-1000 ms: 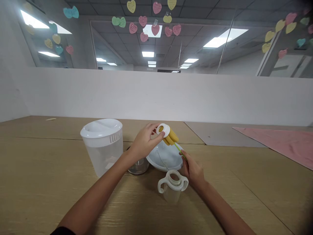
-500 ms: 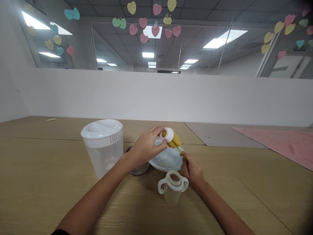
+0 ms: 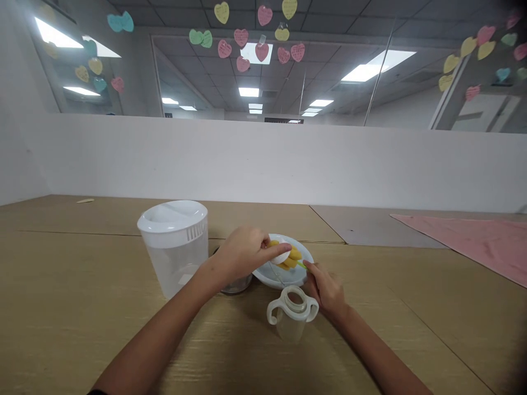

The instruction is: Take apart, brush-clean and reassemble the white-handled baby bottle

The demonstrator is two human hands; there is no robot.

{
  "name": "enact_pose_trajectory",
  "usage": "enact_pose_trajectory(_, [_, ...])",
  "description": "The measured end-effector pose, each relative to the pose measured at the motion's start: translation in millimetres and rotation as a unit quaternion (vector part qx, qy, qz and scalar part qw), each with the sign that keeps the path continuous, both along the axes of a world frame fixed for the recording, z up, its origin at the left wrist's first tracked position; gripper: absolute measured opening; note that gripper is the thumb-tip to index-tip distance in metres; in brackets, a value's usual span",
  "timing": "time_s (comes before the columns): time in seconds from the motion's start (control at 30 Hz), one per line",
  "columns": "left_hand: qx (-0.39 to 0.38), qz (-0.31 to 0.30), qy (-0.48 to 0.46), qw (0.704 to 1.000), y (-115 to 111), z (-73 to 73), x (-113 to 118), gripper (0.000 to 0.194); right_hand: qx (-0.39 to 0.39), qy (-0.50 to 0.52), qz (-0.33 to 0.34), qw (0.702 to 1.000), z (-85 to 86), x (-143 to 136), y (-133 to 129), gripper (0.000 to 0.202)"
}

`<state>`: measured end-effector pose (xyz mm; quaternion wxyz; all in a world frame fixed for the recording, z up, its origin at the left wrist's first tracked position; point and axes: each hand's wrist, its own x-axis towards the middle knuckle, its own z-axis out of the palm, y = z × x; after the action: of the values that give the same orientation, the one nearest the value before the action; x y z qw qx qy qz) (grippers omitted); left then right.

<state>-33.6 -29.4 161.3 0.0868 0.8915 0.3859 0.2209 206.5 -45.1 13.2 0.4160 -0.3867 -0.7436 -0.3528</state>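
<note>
The person's two hands met above a pale bowl (image 3: 265, 278), both forearms reaching up from the lower edge of the view. The left hand (image 3: 242, 251) lay palm downward, its thumb extended rightward and pinching a white collar (image 3: 280, 258) against fingers mostly hidden behind it. The right hand (image 3: 327, 288), turned inward, had its fingers curled about a short green rod (image 3: 302, 265). The translucent two-handled cup (image 3: 290, 328) stood upright on the worktop (image 3: 370, 334) just in front of the bowl, its round mouth uncovered; its contents could not be made out. A tall translucent container (image 3: 175, 269) stood at left beneath a white lid (image 3: 177, 215), a pale patch showing low on its wall. Between it and the bowl, a clear jar (image 3: 237, 286) was partly masked by the left arm. The collared yellow piece (image 3: 293, 253) was over the bowl, its lobes pointing right and slightly downward, its long axis directed toward the right hand.
</note>
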Motion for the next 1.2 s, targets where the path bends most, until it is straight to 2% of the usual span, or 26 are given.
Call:
enact_pose_trajectory(0.1, [0.003, -0.018, -0.007, 1.000, 1.6, 0.9, -3.6, 0.048, -0.007, 0.013, -0.019, 1.000, -1.4, -0.2, 1.0, 0.029])
enact_pose_trajectory(0.2, [0.024, 0.002, -0.008, 1.000, 3.7, 2.4, -7.9, 0.036, -0.014, 0.017, -0.028, 0.999, -1.4, -4.3, 3.7, 0.027])
enact_pose_trajectory(0.4, [0.101, 0.042, -0.017, 0.994, 14.2, 5.3, -20.2, 0.033, -0.013, 0.024, -0.067, 0.997, -1.7, -6.7, 8.2, 0.026])
enact_pose_trajectory(0.5, [0.125, 0.084, 0.016, 0.988, 22.5, 3.7, -31.3, 0.035, -0.014, 0.029, -0.080, 0.996, -1.1, -1.9, 8.0, 0.026])
enact_pose_trajectory(0.57, [0.101, 0.105, 0.073, 0.987, 26.9, 0.7, -37.6, 0.033, -0.017, 0.035, -0.080, 0.996, 0.2, -0.4, 7.3, 0.026])
enact_pose_trajectory(0.67, [-0.004, 0.136, 0.194, 0.971, 31.5, -4.9, -38.8, 0.026, -0.017, 0.027, -0.072, 0.997, 2.4, -1.8, 6.1, 0.026])
enact_pose_trajectory(0.77, [-0.130, 0.117, 0.290, 0.941, 37.5, -11.6, -28.9, 0.030, -0.014, 0.015, -0.074, 0.997, 3.6, -3.9, 5.6, 0.024])
enact_pose_trajectory(0.87, [-0.211, 0.101, 0.321, 0.918, 47.2, -21.3, -16.4, 0.036, -0.013, 0.014, -0.084, 0.996, 3.6, -3.4, 5.9, 0.024])
enact_pose_trajectory(1.0, [-0.217, 0.110, 0.329, 0.913, 57.6, -33.3, -9.4, 0.031, -0.031, 0.024, -0.081, 0.996, 2.6, -1.0, 6.9, 0.026])
enact_pose_trajectory(1.2, [-0.191, 0.112, 0.330, 0.918, 56.8, -35.9, -8.2, 0.023, -0.030, 0.018, -0.073, 0.997, 3.3, -1.3, 7.8, 0.024])
